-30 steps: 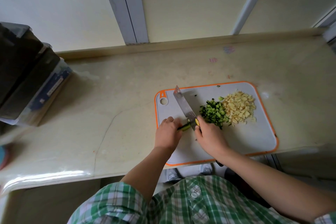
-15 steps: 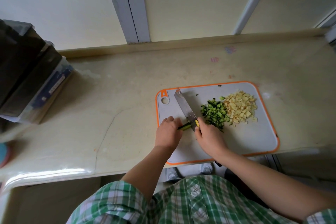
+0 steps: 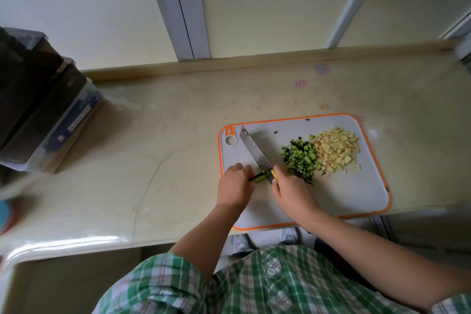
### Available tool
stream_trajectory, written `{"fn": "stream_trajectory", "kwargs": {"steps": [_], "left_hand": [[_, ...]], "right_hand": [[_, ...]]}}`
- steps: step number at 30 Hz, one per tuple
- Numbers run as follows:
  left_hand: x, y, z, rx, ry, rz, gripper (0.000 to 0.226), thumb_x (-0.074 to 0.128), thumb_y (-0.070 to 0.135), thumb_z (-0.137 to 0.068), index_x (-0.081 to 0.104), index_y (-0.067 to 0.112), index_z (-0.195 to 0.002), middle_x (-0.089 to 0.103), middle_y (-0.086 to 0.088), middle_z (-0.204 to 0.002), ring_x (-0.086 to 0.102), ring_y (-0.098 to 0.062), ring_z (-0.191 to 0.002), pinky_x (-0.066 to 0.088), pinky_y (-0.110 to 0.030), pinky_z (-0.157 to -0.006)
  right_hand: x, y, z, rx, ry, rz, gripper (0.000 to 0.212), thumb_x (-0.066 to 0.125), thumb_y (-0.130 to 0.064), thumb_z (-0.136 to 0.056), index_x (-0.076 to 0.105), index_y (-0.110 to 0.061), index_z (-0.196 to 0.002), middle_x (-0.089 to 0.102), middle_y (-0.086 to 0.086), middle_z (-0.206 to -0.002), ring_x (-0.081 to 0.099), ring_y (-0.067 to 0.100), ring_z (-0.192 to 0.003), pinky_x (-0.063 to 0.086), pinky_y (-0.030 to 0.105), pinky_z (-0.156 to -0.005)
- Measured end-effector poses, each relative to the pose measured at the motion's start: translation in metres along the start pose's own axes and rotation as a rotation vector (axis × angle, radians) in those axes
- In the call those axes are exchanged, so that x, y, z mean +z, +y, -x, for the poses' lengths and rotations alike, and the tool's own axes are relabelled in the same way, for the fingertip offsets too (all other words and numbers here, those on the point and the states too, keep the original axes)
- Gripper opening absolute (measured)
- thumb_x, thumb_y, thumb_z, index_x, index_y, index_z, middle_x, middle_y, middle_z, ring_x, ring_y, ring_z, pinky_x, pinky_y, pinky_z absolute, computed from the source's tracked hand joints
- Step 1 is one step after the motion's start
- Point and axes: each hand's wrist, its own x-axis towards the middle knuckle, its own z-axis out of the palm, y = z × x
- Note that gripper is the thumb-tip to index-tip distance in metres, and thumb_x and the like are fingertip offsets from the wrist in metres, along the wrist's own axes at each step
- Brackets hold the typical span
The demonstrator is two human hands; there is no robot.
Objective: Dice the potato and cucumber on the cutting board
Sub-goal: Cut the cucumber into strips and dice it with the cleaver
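Down from my head camera, my left hand (image 3: 235, 186) curls its fingers over a short cucumber strip (image 3: 258, 177) near the left of the grey, orange-rimmed cutting board (image 3: 356, 199), pinning it down. My right hand (image 3: 290, 194) is wrapped around the handle of the knife (image 3: 254, 153), whose blade meets the strip's cut end. A small yellow sticker on the knife is too small to read. Right of the blade lie the diced cucumber (image 3: 300, 160) and, touching it, the diced potato (image 3: 336, 150). On the beige countertop (image 3: 153, 160), far left, stacked containers (image 3: 51, 122) carry a blue label I cannot read.
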Motion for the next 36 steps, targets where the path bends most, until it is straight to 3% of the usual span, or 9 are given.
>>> {"fn": "stream_trajectory", "kwargs": {"steps": [7,11,14,20,24,26,36], "left_hand": [[0.001,-0.002,0.001,0.002,-0.004,0.004,0.016,0.057,0.017,-0.083,0.065,0.014,-0.096,0.059,-0.006,-0.094,0.055,-0.026,-0.091,0.046,-0.035,-0.069],[0.002,-0.002,0.000,0.010,0.005,0.010,0.014,0.059,0.021,-0.084,0.064,0.016,-0.096,0.059,-0.005,-0.093,0.055,-0.026,-0.091,0.046,-0.035,-0.069],[0.002,-0.002,0.000,0.012,0.008,0.004,0.014,0.058,0.019,-0.084,0.064,0.015,-0.096,0.059,-0.006,-0.093,0.055,-0.026,-0.091,0.045,-0.034,-0.068],[0.002,0.000,0.000,-0.013,0.007,0.008,0.011,0.057,0.016,-0.082,0.064,0.014,-0.090,0.058,-0.006,-0.091,0.054,-0.027,-0.088,0.039,-0.031,-0.063],[0.002,-0.002,0.001,-0.012,0.002,0.022,0.017,0.058,0.017,-0.081,0.065,0.015,-0.096,0.059,-0.007,-0.093,0.054,-0.027,-0.090,0.041,-0.032,-0.067],[0.003,-0.004,0.002,-0.006,0.005,0.016,0.018,0.058,0.018,-0.081,0.064,0.015,-0.097,0.060,-0.008,-0.093,0.055,-0.028,-0.091,0.044,-0.035,-0.070],[0.002,-0.003,0.001,-0.015,0.014,0.041,0.012,0.058,0.014,-0.080,0.063,0.014,-0.090,0.059,-0.008,-0.089,0.054,-0.028,-0.088,0.042,-0.033,-0.067]], "right_hand": [[-0.008,-0.002,-0.003,0.013,0.024,-0.107,0.004,0.040,-0.019,-0.097,0.040,-0.015,-0.096,0.050,0.008,-0.059,0.050,0.029,-0.053,0.036,0.038,-0.046],[-0.013,-0.003,0.000,-0.014,0.022,-0.092,0.011,0.040,-0.018,-0.096,0.032,-0.018,-0.089,0.044,0.004,-0.055,0.046,0.028,-0.051,0.031,0.036,-0.044],[-0.007,-0.003,0.000,-0.013,0.001,-0.050,0.004,0.039,-0.019,-0.096,0.039,-0.015,-0.096,0.045,0.003,-0.059,0.050,0.031,-0.056,0.027,0.033,-0.045],[0.002,-0.005,-0.002,0.017,0.014,0.005,0.024,0.038,-0.022,-0.098,0.044,-0.012,-0.118,0.047,0.002,-0.064,0.045,0.026,-0.055,0.019,0.030,-0.040],[0.001,-0.004,-0.004,0.017,0.022,-0.093,0.005,0.040,-0.020,-0.096,0.042,-0.015,-0.099,0.046,0.003,-0.058,0.048,0.029,-0.053,0.027,0.032,-0.042],[-0.003,-0.004,-0.003,0.005,0.030,-0.117,0.008,0.041,-0.019,-0.096,0.035,-0.019,-0.091,0.045,0.003,-0.056,0.048,0.030,-0.053,0.030,0.034,-0.045],[-0.002,-0.006,-0.001,-0.018,-0.006,-0.024,0.004,0.039,-0.019,-0.096,0.037,-0.017,-0.095,0.042,0.002,-0.059,0.042,0.028,-0.054,0.021,0.033,-0.043]]}}
